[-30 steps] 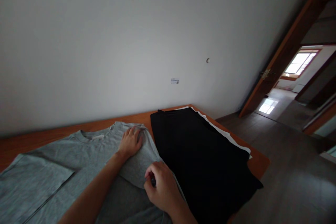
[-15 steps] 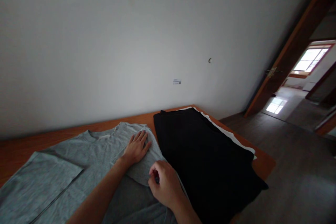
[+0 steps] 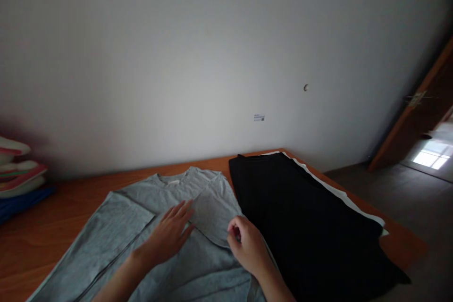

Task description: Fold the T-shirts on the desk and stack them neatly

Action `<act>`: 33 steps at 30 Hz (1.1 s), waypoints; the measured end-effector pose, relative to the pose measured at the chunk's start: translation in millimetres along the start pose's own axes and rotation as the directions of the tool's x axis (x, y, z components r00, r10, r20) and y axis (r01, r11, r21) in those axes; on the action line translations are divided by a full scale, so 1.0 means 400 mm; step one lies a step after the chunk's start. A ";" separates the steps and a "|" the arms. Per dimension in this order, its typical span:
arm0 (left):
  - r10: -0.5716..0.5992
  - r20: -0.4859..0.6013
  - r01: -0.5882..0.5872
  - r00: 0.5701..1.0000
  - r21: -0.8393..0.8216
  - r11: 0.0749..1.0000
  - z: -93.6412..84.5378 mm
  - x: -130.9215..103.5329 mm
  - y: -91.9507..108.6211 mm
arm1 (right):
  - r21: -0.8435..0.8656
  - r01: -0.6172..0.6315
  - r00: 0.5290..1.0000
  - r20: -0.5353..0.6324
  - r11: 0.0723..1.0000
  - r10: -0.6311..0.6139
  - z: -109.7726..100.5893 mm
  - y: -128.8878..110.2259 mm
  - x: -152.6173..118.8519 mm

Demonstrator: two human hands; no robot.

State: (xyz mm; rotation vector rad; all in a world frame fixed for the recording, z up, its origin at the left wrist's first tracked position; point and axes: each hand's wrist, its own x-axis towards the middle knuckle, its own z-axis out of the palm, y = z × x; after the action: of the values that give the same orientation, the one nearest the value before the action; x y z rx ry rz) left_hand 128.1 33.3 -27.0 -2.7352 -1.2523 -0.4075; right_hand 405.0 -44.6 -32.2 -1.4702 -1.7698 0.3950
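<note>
A grey T-shirt [image 3: 217, 207] lies spread on the wooden table, its neckline toward the wall. Its left-side sleeve is laid inward over the body, and the right-side sleeve is also turned in. My left hand [image 3: 170, 233], fingers outstretched, is over the middle of the shirt; whether it touches the cloth is hard to tell. At the shirt's right edge, by the sleeve hem, my right hand [image 3: 249, 245] is closed in a pinch on the fabric. The fingertips are partly hidden.
Black garments [image 3: 293, 217] lie flat to the right, with white cloth [image 3: 339, 193] showing beneath. Several folded textiles [image 3: 21, 170] are stacked on a blue cloth [image 3: 26, 203] at far left. Behind the wooden table [image 3: 71, 198] is a wall [image 3: 159, 80]; a door [image 3: 414, 108] stands right.
My view has turned left, bringing the stacked textiles in. My left hand has drawn back from the shirt's right shoulder toward its middle. My right hand stays at the sleeve hem.
</note>
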 end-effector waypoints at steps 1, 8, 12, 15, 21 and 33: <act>-0.049 -0.013 0.050 0.999 0.026 0.998 -0.014 -0.037 -0.041 | -0.003 -0.002 1.000 0.009 1.000 0.002 -0.001 0.001 0.001; -0.432 -0.017 0.429 0.902 0.153 0.890 -0.005 -0.243 -0.197 | -0.087 0.008 0.999 0.048 0.996 -0.004 0.002 0.000 0.000; -0.459 0.004 0.456 0.888 0.104 0.884 0.016 -0.268 -0.184 | -0.197 0.032 0.995 0.097 0.980 -0.013 0.003 -0.014 0.002; -0.446 -0.002 0.444 0.895 0.089 0.891 0.011 -0.262 -0.175 | -0.310 -0.044 0.979 0.174 0.950 0.103 -0.005 -0.030 0.029; -0.463 0.054 0.458 0.885 0.090 0.885 -0.012 -0.252 -0.162 | -0.419 -0.033 0.981 0.161 0.907 0.110 0.026 -0.070 0.131; -0.453 0.035 0.448 0.891 0.095 0.889 -0.015 -0.202 -0.175 | -0.499 0.059 0.918 0.367 0.865 0.150 0.146 -0.035 0.200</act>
State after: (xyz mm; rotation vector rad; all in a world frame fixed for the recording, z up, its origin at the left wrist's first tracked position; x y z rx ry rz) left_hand 23.3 19.1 -45.2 -2.3804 -1.8794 -0.3049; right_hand 351.2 39.8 -31.2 -1.9007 -2.2886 0.2765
